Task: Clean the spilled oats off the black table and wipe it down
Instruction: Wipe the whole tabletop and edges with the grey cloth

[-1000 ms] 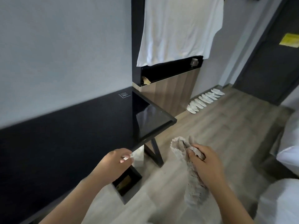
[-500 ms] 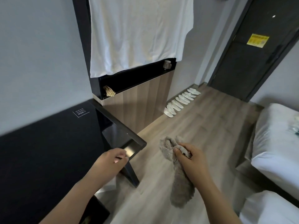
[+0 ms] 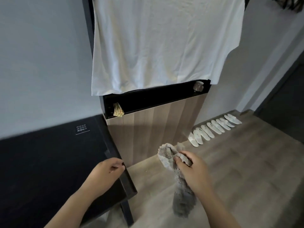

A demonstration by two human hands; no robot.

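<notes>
Your left grip [image 3: 107, 170] hangs over the right end of the black worktop [image 3: 49, 162], fingers curled in toward the thumb (you cannot tell whether anything is pinched there). Your right grip [image 3: 194, 171] is closed round the grey cloth [image 3: 182, 199], held out over the wood floor [image 3: 230, 170] just off the worktop's end, 1 bunch sticking up past the fingers and the rest dangling below. The worktop runs along a grey wall [image 3: 41, 55] and carries a small white label [image 3: 82, 129] near its back edge. Beyond it stands a wood-panelled cabinet [image 3: 156, 129] with a black shelf [image 3: 148, 99] holding a woven yellowish piece [image 3: 118, 110] and a cup [image 3: 198, 86]. A white shirt [image 3: 161, 46] hangs above, and pale slippers [image 3: 213, 129] line the wall's foot.
</notes>
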